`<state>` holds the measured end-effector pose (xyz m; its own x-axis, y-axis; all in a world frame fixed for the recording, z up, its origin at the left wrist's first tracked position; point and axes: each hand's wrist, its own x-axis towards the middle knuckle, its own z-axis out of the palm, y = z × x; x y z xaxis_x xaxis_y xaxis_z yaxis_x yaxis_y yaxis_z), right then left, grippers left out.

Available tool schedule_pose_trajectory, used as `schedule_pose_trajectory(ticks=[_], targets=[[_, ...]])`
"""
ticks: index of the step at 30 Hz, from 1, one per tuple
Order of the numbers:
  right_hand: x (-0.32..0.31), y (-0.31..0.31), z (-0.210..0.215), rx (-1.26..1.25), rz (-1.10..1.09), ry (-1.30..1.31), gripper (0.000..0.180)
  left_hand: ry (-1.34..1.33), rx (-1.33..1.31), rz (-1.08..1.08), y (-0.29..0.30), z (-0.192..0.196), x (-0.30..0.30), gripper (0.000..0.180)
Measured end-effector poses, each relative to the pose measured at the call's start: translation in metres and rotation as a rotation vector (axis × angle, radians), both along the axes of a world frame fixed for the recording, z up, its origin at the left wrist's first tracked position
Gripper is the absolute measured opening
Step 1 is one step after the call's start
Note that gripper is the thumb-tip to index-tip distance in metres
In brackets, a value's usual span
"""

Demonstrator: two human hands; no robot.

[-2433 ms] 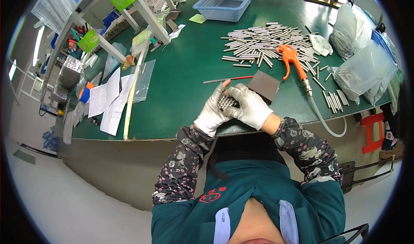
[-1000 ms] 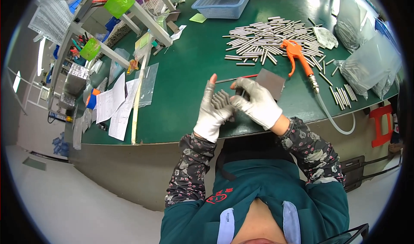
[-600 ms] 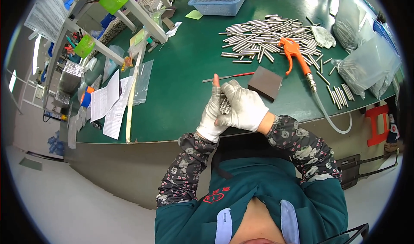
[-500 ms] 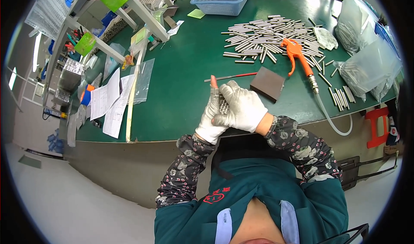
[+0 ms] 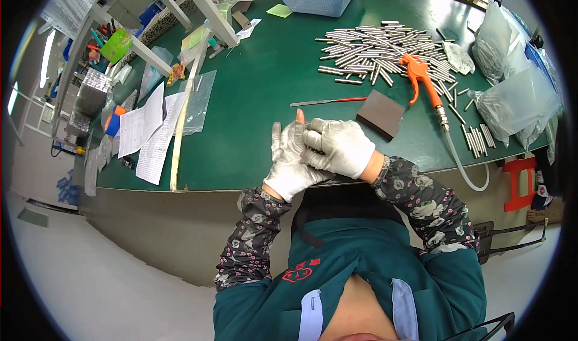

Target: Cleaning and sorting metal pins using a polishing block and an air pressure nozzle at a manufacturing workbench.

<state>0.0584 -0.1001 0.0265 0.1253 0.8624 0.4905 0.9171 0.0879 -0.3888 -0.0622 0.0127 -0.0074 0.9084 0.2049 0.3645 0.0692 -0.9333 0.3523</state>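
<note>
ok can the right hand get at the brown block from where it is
Likely yes: the brown block lies close beyond the right hand, and nothing visible blocks the way.

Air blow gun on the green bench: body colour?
Orange. The air blow gun shows best in the head view, the only one available.

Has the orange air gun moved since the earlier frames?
No. The orange air gun lies in the same place relative to the pile of metal rods; only the whole view has shifted.
</note>
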Motion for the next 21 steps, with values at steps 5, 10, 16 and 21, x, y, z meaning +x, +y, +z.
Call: schedule_pose_trajectory(ticks=[5, 10, 16, 21], targets=[[-0.009, 0.003, 0.0, 0.145, -0.209, 0.149, 0.012, 0.031, 0.129, 0.029, -0.003, 0.008, 0.0, 0.128], [-0.002, 0.006, -0.007, 0.3, -0.206, 1.729, 0.014, -0.177, -0.164, -0.055, -0.004, 0.009, 0.001, 0.129], [-0.019, 0.011, -0.018, 0.361, 0.051, 2.445, 0.017, -0.437, -0.374, -0.156, -0.031, 0.02, 0.027, 0.111], [-0.007, 0.024, -0.063, 0.458, 0.616, 2.499, 0.026, -0.447, -0.307, -0.119, -0.032, 0.015, 0.042, 0.077]])
